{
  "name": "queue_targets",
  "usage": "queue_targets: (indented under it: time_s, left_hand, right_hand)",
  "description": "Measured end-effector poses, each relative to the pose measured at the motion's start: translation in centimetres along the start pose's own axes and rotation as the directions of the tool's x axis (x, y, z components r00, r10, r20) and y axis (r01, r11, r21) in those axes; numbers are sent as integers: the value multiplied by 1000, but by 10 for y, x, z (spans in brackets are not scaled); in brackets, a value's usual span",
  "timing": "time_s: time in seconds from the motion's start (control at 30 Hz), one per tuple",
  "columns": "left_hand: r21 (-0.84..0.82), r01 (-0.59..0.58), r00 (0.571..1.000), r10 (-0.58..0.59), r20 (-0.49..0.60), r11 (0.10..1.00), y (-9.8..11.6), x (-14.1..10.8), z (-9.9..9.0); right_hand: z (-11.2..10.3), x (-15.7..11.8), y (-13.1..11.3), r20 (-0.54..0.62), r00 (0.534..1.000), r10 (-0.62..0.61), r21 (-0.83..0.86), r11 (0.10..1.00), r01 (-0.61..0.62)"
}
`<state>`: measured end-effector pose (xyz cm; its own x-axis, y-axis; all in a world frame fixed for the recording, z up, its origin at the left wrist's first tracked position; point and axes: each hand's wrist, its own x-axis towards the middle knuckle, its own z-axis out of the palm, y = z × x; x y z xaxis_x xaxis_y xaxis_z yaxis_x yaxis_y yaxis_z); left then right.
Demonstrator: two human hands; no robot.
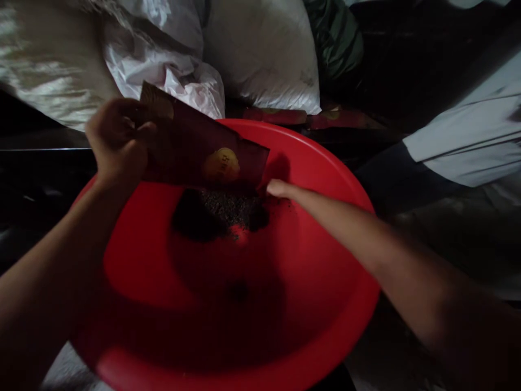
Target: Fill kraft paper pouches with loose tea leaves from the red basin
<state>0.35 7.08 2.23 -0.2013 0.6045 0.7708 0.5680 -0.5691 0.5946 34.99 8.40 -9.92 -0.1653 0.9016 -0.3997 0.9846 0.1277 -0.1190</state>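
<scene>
A large round red basin [325,260] fills the middle of the view. Over its far left part my left hand [122,133] grips one end of a dark red bag [187,144] with a round gold label. The bag lies tilted, its other end lower and to the right. At that lower end is my right hand [278,188], its fingers closed; the bag's edge and shadow hide what they hold, if anything. Below the bag, a small heap of dark grains [230,209] rests on the basin's floor, partly in shadow.
Behind the basin stand a beige sack [49,60], a crumpled white bag [183,81], a pale sack [260,54] and a dark green one [336,38]. Red packets [345,118] lie beyond the rim. At the right is a person's light-coloured clothing [468,130].
</scene>
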Motion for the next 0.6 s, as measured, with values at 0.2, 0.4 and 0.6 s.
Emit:
queue_targets:
  time_s: [0.2,0.4,0.6]
  left_hand:
    - [-68,-199,978,194,-75,978,4,-4,-2]
    - [-182,-345,936,324,-139,921,36,-17,7]
    - [-17,-273,945,265,-191,962,56,-19,5]
  right_hand:
    - [-48,-16,20,-325,944,51,770,595,233]
    - [-54,-34,19,-641,766,-53,603,582,545]
    - [-63,-71,-8,-657,702,-275,469,580,666]
